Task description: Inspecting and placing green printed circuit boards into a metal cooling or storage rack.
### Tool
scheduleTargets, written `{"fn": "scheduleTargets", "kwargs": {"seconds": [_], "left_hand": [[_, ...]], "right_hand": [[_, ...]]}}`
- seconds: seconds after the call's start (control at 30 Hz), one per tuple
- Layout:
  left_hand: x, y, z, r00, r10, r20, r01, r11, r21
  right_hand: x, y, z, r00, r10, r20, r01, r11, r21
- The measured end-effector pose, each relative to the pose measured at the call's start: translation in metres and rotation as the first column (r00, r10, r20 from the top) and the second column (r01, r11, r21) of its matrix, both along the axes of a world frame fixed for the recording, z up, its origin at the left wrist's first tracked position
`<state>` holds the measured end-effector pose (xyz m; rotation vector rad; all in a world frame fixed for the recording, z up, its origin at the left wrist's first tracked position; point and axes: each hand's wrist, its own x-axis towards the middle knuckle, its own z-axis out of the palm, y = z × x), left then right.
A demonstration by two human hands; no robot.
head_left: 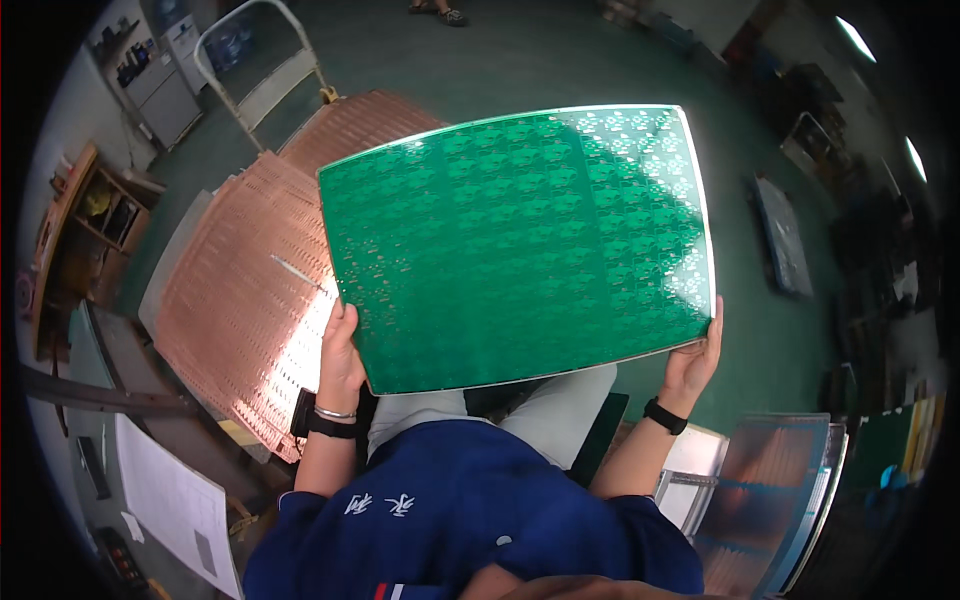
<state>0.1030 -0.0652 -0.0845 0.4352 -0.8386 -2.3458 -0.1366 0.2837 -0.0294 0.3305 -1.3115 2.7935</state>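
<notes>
A large green printed circuit board panel [470, 260] is held up in front of me, its face covered with rows of repeated patterns. My left hand [342, 355] grips its lower left edge, thumb on the near face. A thin, pointed metal tool [302, 274] juts from the same hand toward the upper left; its kind is unclear. At the lower right corner, my right hand [695, 355] closes on the panel's edge, fingers along the side. Light glares off the panel's right part. Behind and left of it lies a stack of copper-coloured panels [235, 290].
A trolley with a pale handle [250, 95] stands behind the copper panels. Printed sheets [175, 500] lie at the lower left. Upright framed screens or panels [765, 500] lean at the lower right. Across the green floor is a low flat pallet or cart [783, 235]. Another person's feet [440, 12] show at the top.
</notes>
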Motion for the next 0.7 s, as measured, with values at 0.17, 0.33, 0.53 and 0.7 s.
{"fn": "scheduleTargets", "kwargs": {"seconds": [0.17, 0.33, 0.53, 0.7], "left_hand": [[0.001, -0.008, -0.005, 0.998, 0.015, 0.057, -0.010, 0.996, -0.092], [-0.007, -0.014, 0.007, 0.982, 0.167, 0.089, -0.134, 0.945, -0.299], [-0.015, -0.029, -0.007, 0.988, 0.099, -0.116, -0.142, 0.877, -0.459], [-0.044, 0.005, 0.022, 0.986, -0.062, -0.154, -0.040, 0.812, -0.583]], "right_hand": [[0.014, 0.017, 0.006, 0.997, -0.077, 0.010, 0.076, 0.993, 0.087], [0.003, 0.064, 0.009, 0.969, 0.245, 0.018, -0.244, 0.951, 0.192], [-0.016, 0.076, 0.015, 0.985, 0.017, -0.170, 0.059, 0.899, 0.433], [-0.056, 0.088, -0.028, 0.900, 0.010, -0.435, 0.057, 0.989, 0.139]]}}
